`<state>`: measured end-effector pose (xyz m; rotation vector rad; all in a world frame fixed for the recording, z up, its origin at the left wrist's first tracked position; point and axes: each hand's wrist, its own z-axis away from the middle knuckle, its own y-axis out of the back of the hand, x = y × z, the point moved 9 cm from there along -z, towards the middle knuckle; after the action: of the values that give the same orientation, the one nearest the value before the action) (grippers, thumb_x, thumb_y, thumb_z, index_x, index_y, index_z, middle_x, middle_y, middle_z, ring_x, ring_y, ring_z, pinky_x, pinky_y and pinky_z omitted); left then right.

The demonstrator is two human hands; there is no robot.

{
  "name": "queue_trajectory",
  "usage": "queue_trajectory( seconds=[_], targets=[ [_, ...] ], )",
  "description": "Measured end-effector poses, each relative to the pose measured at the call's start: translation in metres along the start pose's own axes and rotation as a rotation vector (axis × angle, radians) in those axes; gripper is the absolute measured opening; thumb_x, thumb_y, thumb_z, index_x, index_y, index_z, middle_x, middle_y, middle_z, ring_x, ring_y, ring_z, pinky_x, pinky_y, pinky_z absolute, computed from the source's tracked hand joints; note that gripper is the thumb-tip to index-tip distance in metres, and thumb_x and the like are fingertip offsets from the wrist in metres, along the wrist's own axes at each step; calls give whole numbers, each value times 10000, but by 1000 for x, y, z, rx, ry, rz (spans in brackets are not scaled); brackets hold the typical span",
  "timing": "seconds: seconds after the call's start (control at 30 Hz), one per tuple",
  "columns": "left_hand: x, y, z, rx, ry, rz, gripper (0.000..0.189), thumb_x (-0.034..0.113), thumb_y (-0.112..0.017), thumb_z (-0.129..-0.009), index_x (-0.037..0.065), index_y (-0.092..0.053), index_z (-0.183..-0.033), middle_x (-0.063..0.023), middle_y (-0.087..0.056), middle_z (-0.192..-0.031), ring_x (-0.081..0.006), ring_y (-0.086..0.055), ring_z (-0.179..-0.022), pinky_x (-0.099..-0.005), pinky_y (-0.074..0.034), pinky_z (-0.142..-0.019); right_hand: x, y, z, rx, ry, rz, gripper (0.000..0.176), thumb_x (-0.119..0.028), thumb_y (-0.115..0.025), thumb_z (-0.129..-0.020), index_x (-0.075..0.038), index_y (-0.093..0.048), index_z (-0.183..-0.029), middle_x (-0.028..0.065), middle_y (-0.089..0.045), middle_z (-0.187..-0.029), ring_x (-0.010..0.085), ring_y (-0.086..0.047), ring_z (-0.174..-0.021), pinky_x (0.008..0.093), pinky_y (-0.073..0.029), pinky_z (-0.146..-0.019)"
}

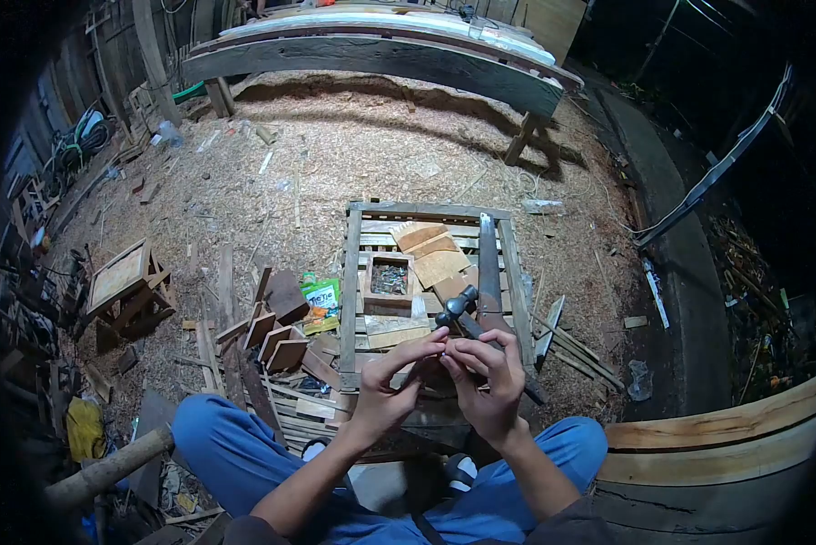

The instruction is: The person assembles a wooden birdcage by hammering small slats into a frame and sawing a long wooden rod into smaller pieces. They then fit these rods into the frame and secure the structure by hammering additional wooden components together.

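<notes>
My left hand (391, 377) and my right hand (489, 380) come together in front of me, fingertips almost touching. Both are closed in a pinch; whatever lies between the fingers is too small to name. Just beyond the fingertips is a hammer (458, 306) with a dark metal head, its handle partly hidden by my right hand. A hand saw (489, 259) lies lengthwise on the right of a slatted wooden frame (352, 263). On the slats, a small wooden box (388, 302) holds many small metal pieces, perhaps nails. Thin cut boards (440, 265) lie beside it.
Wood shavings (272, 195) cover the ground. Left of the frame are dark wood offcuts (285, 295) and a green packet (321, 295). A small wooden stool-like piece (122, 277) stands farther left. A long workbench (380, 65) crosses the back; planks (717, 445) lie at my right.
</notes>
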<state>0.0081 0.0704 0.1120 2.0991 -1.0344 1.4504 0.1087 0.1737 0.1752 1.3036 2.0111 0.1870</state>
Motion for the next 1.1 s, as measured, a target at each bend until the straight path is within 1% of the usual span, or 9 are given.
queue_trajectory(
  seconds=[0.17, 0.27, 0.4, 0.47, 0.53, 0.67, 0.73, 0.93, 1.1],
  targets=[
    [1, -2, 2, 17, 2, 62, 476, -176, -609, -877, 46, -709, -1286, -177, -643, -1440, -277, -630, -1329, -360, -509, -1102, -6, 2, 0, -4, 50, 77, 302, -95, -829, -884, -78, -673, -1143, 40, -773, -1045, 232, -732, -896, 440, -490, -900],
    [2, -2, 0, 3, -4, 2, 407, -145, -629, -914, 44, -716, -1264, -184, -633, -1449, -281, -619, -1339, -375, -499, -1113, -5, 3, 2, -12, 57, 62, 288, -96, -819, -891, -85, -682, -1144, 37, -771, -1062, 235, -732, -898, 443, -487, -906],
    [-3, -6, -2, 14, 68, 163, 232, -33, -658, -983, 22, -722, -1198, -214, -612, -1462, -296, -601, -1350, -406, -486, -1125, -6, 6, 0, -27, 40, 59, 289, -81, -798, -902, -80, -675, -1164, 30, -788, -1053, 223, -735, -909, 449, -473, -935],
    [-7, -7, -3, 9, 119, 205, 172, 16, -662, -1007, 10, -720, -1169, -236, -596, -1470, -305, -590, -1358, -422, -481, -1134, -5, 6, -1, -49, 47, 60, 360, -72, -791, -902, -66, -641, -1229, 27, -805, -1033, 204, -743, -944, 455, -456, -968],
    [-17, -6, -3, 28, 168, 261, 189, -6, -675, -989, 16, -728, -1169, -198, -624, -1453, -281, -618, -1328, -390, -500, -1101, -3, 5, -1, -65, 47, 55, 419, -79, -796, -900, -58, -614, -1277, 31, -810, -1028, 194, -745, -964, 456, -449, -979],
    [-13, -7, -2, 46, 203, 226, 162, 11, -669, -999, 8, -718, -1154, -199, -649, -1419, -262, -626, -1314, -379, -504, -1094, 0, 2, 0, -149, 59, 76, 573, -86, -801, -896, -27, -537, -1401, 37, -812, -1036, 185, -750, -1013, 459, -443, -1000],
    [-3, -6, -1, 58, 112, 15, 142, 26, -661, -1010, -8, -703, -1141, -205, -675, -1381, -255, -653, -1275, -367, -521, -1068, 1, 3, 2, -145, 53, 52, 598, -82, -798, -897, -11, -521, -1422, 40, -812, -1040, 192, -750, -1030, 464, -441, -1014],
    [-5, -7, 0, 88, 5, -24, 162, 18, -652, -1012, -22, -664, -1168, -219, -692, -1346, -290, -695, -1218, -364, -559, -1006, 8, 4, 6, -130, -21, -64, 703, -83, -804, -892, 16, -458, -1496, 50, -805, -1089, 211, -735, -1040, 452, -428, -1037],
    [-7, -7, -1, 55, -21, -57, 169, 4, -632, -1020, -29, -641, -1185, -242, -677, -1351, -306, -675, -1244, -393, -542, -1044, 15, 4, 9, -95, -48, -116, 739, -105, -815, -890, -2, -448, -1524, 53, -798, -1119, 232, -713, -1061, 437, -431, -1020]
  ],
)
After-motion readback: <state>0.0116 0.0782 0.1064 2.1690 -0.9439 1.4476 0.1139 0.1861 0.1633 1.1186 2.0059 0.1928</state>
